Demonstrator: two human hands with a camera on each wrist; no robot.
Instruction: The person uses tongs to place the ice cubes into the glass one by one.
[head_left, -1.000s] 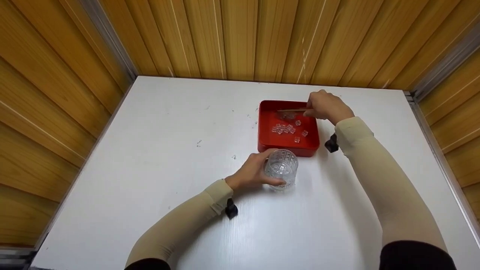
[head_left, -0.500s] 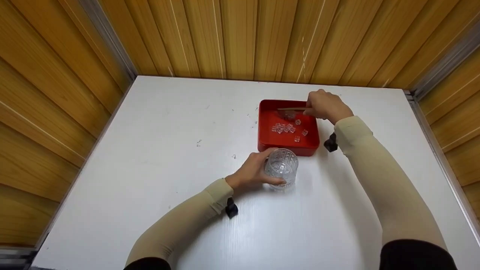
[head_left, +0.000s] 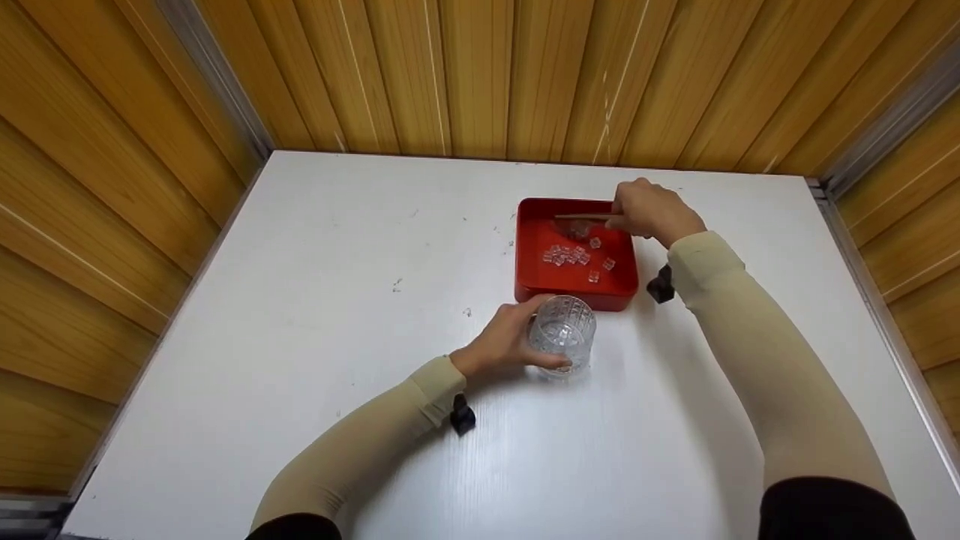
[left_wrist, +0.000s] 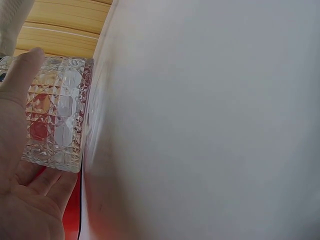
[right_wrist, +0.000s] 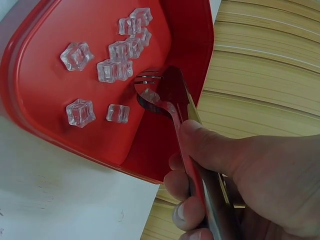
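My left hand (head_left: 506, 349) grips a clear patterned drinking glass (head_left: 576, 337) from its left side, thumb near and fingers on the far side. In the left wrist view, the cut-pattern wall of the glass (left_wrist: 56, 112) shows beside the thumb. My right hand (head_left: 655, 211) holds metal tongs (head_left: 589, 217) over the back of a red square tray (head_left: 534, 238). The right wrist view shows the tongs (right_wrist: 215, 202) with one fork-like end and one broad flat end. A clear cube (right_wrist: 150, 95) shows at the fork-like end. Several other clear cubes (right_wrist: 120, 70) lie on the tray's floor.
The tray stands on a white table (head_left: 337, 285), just behind the glass. Wood-panelled walls (head_left: 480, 82) border the table at the back and both sides. A black wrist piece (head_left: 463, 416) hangs under the left sleeve, another (head_left: 662, 285) under the right.
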